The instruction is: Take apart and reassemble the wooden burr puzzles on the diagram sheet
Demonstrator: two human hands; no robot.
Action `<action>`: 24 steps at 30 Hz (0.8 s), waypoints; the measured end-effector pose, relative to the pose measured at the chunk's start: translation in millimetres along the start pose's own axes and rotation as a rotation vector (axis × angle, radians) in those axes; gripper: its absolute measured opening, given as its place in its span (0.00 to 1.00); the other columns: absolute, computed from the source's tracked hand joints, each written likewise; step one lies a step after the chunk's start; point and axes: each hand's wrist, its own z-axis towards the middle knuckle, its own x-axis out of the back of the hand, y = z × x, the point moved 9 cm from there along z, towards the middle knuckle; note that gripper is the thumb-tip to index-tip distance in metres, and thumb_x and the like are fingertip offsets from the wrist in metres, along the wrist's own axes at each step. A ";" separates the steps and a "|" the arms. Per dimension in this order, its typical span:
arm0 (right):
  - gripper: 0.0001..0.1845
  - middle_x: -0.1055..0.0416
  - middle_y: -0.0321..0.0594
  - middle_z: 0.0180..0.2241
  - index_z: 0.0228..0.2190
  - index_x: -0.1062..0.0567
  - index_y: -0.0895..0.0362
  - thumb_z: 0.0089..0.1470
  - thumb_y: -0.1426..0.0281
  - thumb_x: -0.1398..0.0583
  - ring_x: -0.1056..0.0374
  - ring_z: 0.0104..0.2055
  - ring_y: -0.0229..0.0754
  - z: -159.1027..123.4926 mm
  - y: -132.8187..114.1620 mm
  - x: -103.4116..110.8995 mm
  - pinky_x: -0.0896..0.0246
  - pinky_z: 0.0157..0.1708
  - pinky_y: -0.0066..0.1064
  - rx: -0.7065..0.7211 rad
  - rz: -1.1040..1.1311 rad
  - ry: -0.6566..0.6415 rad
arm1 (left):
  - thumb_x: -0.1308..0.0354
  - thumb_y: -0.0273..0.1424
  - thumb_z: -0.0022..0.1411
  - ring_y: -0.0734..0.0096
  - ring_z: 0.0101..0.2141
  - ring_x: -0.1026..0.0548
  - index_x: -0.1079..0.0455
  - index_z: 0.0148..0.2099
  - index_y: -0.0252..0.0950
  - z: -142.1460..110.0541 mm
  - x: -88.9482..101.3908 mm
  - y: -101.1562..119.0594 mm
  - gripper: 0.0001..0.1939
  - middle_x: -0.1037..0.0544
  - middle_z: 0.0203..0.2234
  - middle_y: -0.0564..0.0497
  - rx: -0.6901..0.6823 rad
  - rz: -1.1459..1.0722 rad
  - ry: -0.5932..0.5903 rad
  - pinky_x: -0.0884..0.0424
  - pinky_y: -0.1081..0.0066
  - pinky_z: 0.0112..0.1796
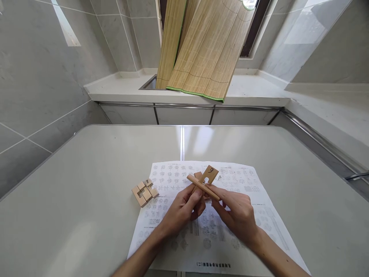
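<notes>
Over the printed sheet, my left hand (187, 206) grips a cluster of wooden puzzle pieces. A flat notched piece (212, 174) with a dark mark like a 3 sticks up at the back of the cluster. Across the front runs a long wooden stick (203, 187), slanting down to the right. The fingers of my right hand (238, 207) are closed on its lower right end. How the pieces join is partly hidden by my fingers. To the left, a small wooden block assembly (145, 192), marked with a 3, overlaps the sheet's edge.
The large white instruction sheet (259, 231) is covered with small diagrams and lies on a pale table (72, 173) with a seam down its middle. Beyond the table's far edge, a bamboo mat (204, 54) hangs over a white ledge (121, 90). Grey tiled walls stand on both sides.
</notes>
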 end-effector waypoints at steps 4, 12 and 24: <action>0.23 0.14 0.39 0.40 0.59 0.25 0.49 0.67 0.79 0.40 0.24 0.23 0.37 -1.2 1.6 -0.1 0.31 0.23 0.29 -0.034 -0.012 -0.001 | 0.48 0.48 0.74 0.78 0.21 0.41 0.31 0.44 0.36 1.1 1.6 -1.9 0.20 0.36 0.22 0.58 -0.001 -0.004 0.013 0.43 0.75 0.24; 0.19 0.14 0.37 0.36 0.55 0.23 0.50 0.66 0.78 0.40 0.24 0.22 0.37 0.2 2.2 -0.5 0.32 0.22 0.28 -0.055 0.022 -0.007 | 0.48 0.48 0.74 0.77 0.21 0.43 0.31 0.42 0.35 1.4 1.2 2.0 0.19 0.37 0.21 0.58 -0.003 0.008 0.012 0.44 0.74 0.23; 0.15 0.18 0.36 0.32 0.54 0.26 0.51 0.70 0.74 0.43 0.25 0.24 0.36 -1.4 15.4 -13.9 0.31 0.23 0.27 -0.164 0.101 -0.097 | 0.46 0.48 0.73 0.77 0.20 0.43 0.32 0.40 0.36 3.6 7.8 1.0 0.20 0.36 0.20 0.59 -0.007 0.029 0.072 0.43 0.74 0.24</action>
